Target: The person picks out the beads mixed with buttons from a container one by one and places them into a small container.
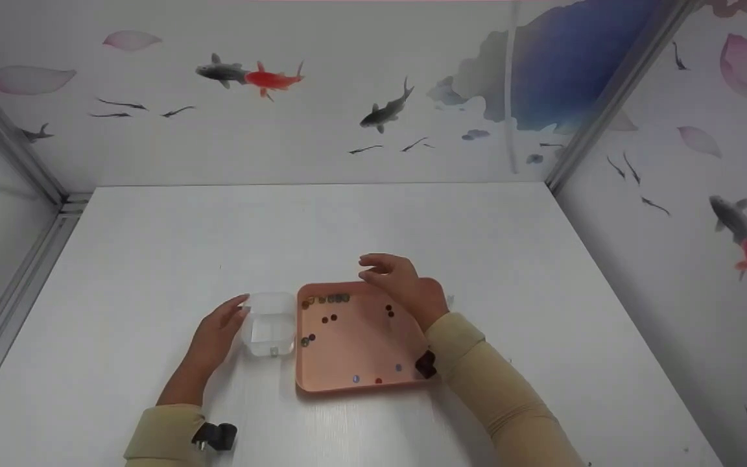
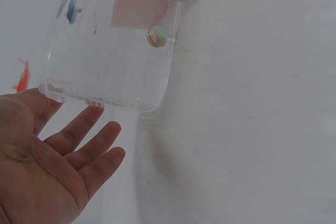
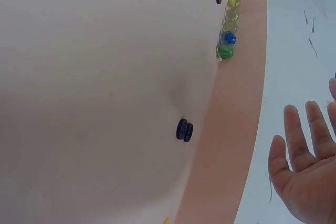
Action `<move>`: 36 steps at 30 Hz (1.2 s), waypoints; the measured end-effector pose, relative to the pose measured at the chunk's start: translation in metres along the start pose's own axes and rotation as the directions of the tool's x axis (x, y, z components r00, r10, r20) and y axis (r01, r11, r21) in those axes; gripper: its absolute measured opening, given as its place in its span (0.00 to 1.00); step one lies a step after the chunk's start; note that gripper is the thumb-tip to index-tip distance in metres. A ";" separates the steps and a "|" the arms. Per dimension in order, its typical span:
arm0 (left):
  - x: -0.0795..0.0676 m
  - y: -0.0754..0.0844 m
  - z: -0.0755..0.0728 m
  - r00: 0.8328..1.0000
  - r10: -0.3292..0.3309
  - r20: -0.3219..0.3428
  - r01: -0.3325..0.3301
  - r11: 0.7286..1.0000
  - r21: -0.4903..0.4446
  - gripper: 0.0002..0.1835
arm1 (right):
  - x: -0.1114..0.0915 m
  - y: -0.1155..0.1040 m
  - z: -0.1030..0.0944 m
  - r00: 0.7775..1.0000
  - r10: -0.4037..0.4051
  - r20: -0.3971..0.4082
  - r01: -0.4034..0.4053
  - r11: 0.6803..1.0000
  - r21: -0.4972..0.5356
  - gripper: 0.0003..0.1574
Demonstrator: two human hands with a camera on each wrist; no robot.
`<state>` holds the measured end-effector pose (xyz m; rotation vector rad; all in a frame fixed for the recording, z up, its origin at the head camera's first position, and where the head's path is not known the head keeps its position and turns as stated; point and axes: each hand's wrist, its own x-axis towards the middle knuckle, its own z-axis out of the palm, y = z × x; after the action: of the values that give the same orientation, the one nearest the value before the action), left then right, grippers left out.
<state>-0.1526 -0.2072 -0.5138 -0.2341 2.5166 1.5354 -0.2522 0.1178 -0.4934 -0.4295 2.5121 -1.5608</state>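
Note:
My left hand is beside a clear plastic box with its lid raised, fingertips right at the box's left edge. In the left wrist view the fingers are loosely spread, and a striped marble shows through the clear wall. My right hand hovers over the far rim of a pink tray, fingers apart and holding nothing. Along that rim several glass marbles stand in a row. Two dark buttons lie near the right hand.
More dark buttons lie in the tray's left half, and a marble sits by its left wall. Near the front edge are a red piece and pale blue pieces. Printed walls enclose the white table.

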 end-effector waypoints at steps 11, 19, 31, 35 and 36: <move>0.000 0.000 -0.001 1.000 0.004 -0.003 -0.004 1.000 0.015 0.28 | 0.000 -0.001 0.002 0.995 0.092 0.030 -0.092 0.996 -0.008 0.24; 0.000 0.000 0.000 1.000 0.008 0.001 -0.008 1.000 0.007 0.28 | -0.001 -0.002 0.004 0.989 0.141 0.050 -0.140 0.990 -0.024 0.20; 0.001 0.000 0.000 1.000 0.015 -0.009 -0.014 0.999 0.043 0.28 | 0.002 0.000 0.007 0.993 0.046 0.106 -0.041 0.998 -0.044 0.21; 0.001 0.000 0.001 1.000 0.004 -0.009 -0.004 0.999 0.048 0.28 | 0.002 0.001 0.009 0.992 0.058 0.111 -0.054 0.998 -0.041 0.21; 0.001 0.000 0.001 1.000 0.004 -0.010 -0.003 0.999 0.050 0.28 | 0.002 0.002 0.010 0.992 0.055 0.111 -0.050 0.998 -0.040 0.21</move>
<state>-0.1534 -0.2066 -0.5141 -0.2311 2.5609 1.4747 -0.2518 0.1094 -0.4992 -0.4394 2.4504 -1.4318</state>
